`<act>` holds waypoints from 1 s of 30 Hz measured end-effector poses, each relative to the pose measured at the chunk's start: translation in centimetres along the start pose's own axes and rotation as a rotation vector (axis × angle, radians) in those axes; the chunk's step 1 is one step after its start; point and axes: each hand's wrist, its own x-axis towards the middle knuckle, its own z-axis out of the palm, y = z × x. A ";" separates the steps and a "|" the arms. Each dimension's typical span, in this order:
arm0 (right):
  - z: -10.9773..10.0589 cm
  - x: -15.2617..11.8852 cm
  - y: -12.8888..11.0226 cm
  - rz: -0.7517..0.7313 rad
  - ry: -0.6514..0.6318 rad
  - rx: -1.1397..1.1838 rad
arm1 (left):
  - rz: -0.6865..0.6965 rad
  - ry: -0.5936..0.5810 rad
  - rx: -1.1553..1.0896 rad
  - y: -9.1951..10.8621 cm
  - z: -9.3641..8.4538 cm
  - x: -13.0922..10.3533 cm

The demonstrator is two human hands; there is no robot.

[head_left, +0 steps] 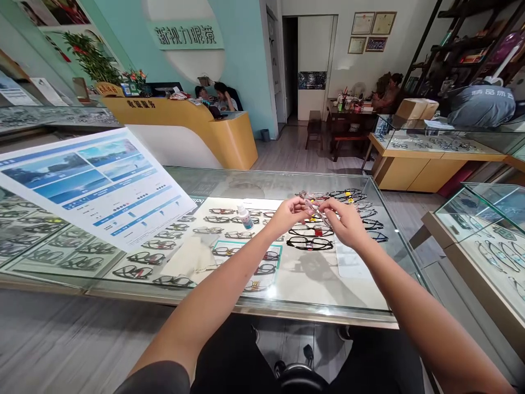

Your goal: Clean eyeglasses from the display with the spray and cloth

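Observation:
A thin-framed pair of glasses (pixel 314 207) is held above the glass display case (pixel 303 295). My left hand (pixel 290 214) pinches its left side, and my right hand (pixel 343 220) has fingers closed on its right side. Beneath and around the hands lie rows of eyeglasses, among them a black pair (pixel 309 242) just below. A small white bottle (pixel 245 217) stands on the glass to the left of my left hand. Farther left, a cream cloth (pixel 189 258) lies on the case, beside a teal-edged tray (pixel 280 262) with glasses.
A printed sheet (pixel 135 191) stands tilted at the left of the case. Another glass case (pixel 484 241) is at the right. Behind are a yellow counter (pixel 184 117) with people seated, a wooden table (pixel 355 112) with a person, and a person in grey (pixel 482 104).

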 end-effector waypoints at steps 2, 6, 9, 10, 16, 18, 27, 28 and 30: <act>0.4 0.1 -0.1 -0.001 -0.018 0.038 | 0.002 0.023 -0.013 -0.2 -0.2 0.0; 1.1 0.1 0.0 0.011 0.016 0.134 | 0.049 0.056 -0.098 0.0 -0.2 0.1; 1.5 0.1 0.0 0.069 0.091 0.239 | 0.069 0.053 -0.125 0.3 0.1 -0.3; 1.6 0.1 0.0 0.093 0.108 0.273 | 0.069 0.053 -0.127 0.4 0.2 -0.4; 1.7 0.1 -0.5 0.116 0.089 0.303 | 0.046 0.067 -0.147 0.8 0.4 -0.7; 1.8 0.1 -0.6 0.122 0.103 0.315 | 0.039 0.067 -0.141 0.9 0.4 -0.7; 2.6 0.6 0.0 0.383 0.107 0.718 | -0.003 0.037 -0.112 1.4 0.8 -1.1; 2.6 0.7 0.1 0.403 0.076 0.754 | -0.003 0.034 -0.111 1.4 0.8 -1.1; 2.5 0.8 0.2 0.422 0.046 0.800 | -0.008 0.022 -0.109 1.4 0.8 -1.1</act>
